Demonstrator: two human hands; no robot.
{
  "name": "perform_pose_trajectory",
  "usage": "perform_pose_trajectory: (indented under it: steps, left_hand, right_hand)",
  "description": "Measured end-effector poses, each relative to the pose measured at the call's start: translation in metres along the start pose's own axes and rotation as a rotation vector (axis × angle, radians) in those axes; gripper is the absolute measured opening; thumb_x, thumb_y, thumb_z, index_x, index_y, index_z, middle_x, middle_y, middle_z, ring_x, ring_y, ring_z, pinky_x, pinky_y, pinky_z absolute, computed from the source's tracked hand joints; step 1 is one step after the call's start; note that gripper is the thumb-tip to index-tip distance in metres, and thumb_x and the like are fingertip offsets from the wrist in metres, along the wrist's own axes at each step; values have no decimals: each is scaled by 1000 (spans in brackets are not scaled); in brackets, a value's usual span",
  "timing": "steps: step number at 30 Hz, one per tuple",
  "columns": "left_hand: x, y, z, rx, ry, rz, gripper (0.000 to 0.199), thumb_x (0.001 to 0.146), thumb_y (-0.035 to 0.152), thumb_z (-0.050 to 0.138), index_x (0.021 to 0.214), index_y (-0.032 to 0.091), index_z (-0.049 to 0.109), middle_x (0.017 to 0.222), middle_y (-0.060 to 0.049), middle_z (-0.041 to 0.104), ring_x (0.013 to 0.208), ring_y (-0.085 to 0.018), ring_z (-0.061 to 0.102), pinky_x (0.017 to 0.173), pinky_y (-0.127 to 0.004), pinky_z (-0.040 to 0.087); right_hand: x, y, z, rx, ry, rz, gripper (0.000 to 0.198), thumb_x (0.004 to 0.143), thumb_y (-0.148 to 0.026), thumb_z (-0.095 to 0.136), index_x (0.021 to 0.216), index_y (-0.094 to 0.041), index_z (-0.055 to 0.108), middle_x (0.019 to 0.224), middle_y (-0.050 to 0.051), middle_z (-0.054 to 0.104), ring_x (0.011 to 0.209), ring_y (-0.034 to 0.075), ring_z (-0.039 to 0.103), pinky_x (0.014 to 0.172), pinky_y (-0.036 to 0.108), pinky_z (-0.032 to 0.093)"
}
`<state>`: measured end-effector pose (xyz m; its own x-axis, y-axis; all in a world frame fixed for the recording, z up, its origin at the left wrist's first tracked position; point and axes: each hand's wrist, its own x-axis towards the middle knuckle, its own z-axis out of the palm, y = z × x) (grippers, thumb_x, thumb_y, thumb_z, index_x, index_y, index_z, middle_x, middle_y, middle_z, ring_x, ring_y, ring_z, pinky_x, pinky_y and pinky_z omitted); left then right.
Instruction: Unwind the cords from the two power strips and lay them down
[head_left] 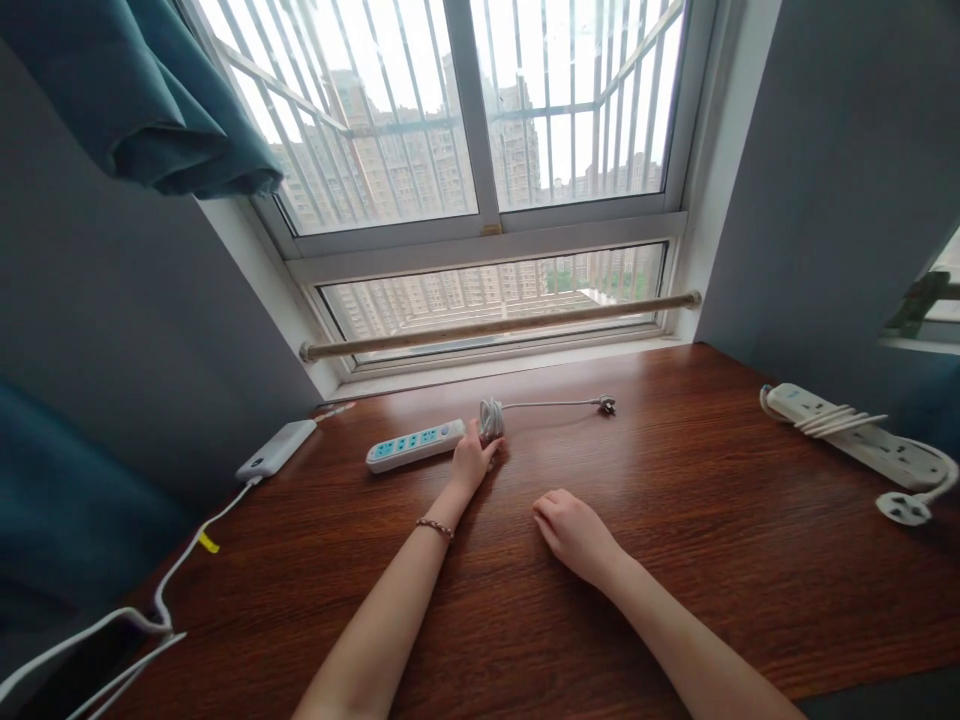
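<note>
The right hand (576, 535) lay low at the brown tabletop (712, 570) while the left hand (470, 460) gripped a coiled cord (490, 413).
Nearest, the right hand's fingers were drawn together and curled under, its palm hidden. Farther in, the left hand, a braided bracelet (435, 526) at its wrist, had its thumb and fingers closed around the lower part of the coil, near the right end of a white power strip (415, 447) with blue sockets. From the coil the cord ran right to a dark plug (607, 405). At the right side lay a second power strip (892, 450), wrapped in its own cord; at the left edge, a white box (276, 450). Beyond stood a rail (510, 325) and a barred window (480, 240).
</note>
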<state>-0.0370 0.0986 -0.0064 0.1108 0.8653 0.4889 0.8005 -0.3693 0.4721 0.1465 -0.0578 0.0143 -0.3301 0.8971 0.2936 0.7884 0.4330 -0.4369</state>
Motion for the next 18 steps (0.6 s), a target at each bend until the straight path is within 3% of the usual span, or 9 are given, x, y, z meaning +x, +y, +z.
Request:
perform_pose_trajectory:
  steps: [6,12,15,18]
  left_hand:
    - [-34,45,-32,-159,44,31,35,86,44,40,104,14,44,65,0,53,60,-14,54,60,-25,42]
    - [-99,79,-35,-280,-170,154,26,87,39,38,93,17,51,60,0,52,53,-13,51,54,-23,38]
    - [-113,78,-34,-195,-320,365,25,89,33,35,90,18,54,66,-3,58,59,-14,54,57,-24,39]
    - [-113,76,-36,-120,-369,499,27,90,30,31,86,18,55,72,-5,60,64,-14,56,61,-24,40]
  right_hand:
    - [0,6,1,40,55,18,19,86,-17,40,86,-16,59,85,6,60,84,15,53,78,24,41]
    - [3,13,1,164,194,85,20,84,-16,43,93,-15,61,91,7,63,86,16,57,81,26,43]
    - [-10,28,-27,167,351,142,24,82,-22,47,101,-14,59,101,8,62,95,18,56,87,29,42]
    - [-44,76,-81,56,598,248,29,81,-30,49,104,-16,57,102,8,62,92,19,58,84,32,43]
